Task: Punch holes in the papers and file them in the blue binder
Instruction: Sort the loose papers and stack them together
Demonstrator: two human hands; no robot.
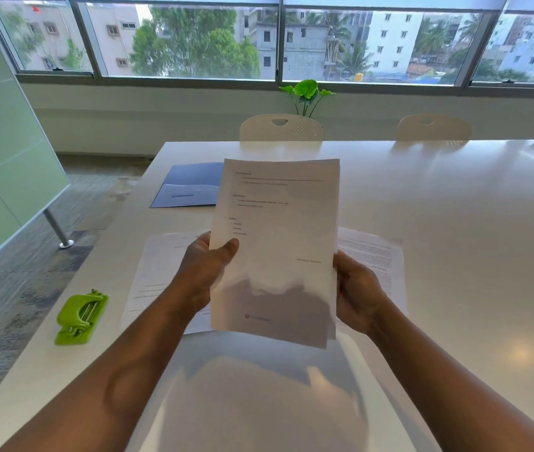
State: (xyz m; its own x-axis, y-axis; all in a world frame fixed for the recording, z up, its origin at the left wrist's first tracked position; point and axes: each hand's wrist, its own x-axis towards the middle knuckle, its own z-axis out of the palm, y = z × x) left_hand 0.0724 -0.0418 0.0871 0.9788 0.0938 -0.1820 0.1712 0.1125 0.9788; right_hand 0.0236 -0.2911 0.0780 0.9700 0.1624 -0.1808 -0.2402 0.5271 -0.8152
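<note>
1. The left hand (205,272) grips the left edge of a stack of printed papers (275,249), thumb laid over the front sheet and fingers behind; the right hand (355,293) holds the right edge, its fingers curled round the back.

2. The stack is lifted clear of the white table (454,223) and held upright, facing the person — no punched holes show along any edge that can be seen.

3. More loose sheets (373,256) lie flat on the table under and behind the held stack, spreading out to both sides of it.

4. The green hole punch (81,318) sits near the table's left edge, well apart from both hands and with nothing in its slot.

5. The blue binder (190,185) lies open and flat further back on the left, partly hidden behind the stack; no paper appears filed in the part that shows.

6. Judging from this, the task is at an early stage — the sheets seem to be being gathered or squared up. Punching, and then filing into the binder, both look still to come.
</note>
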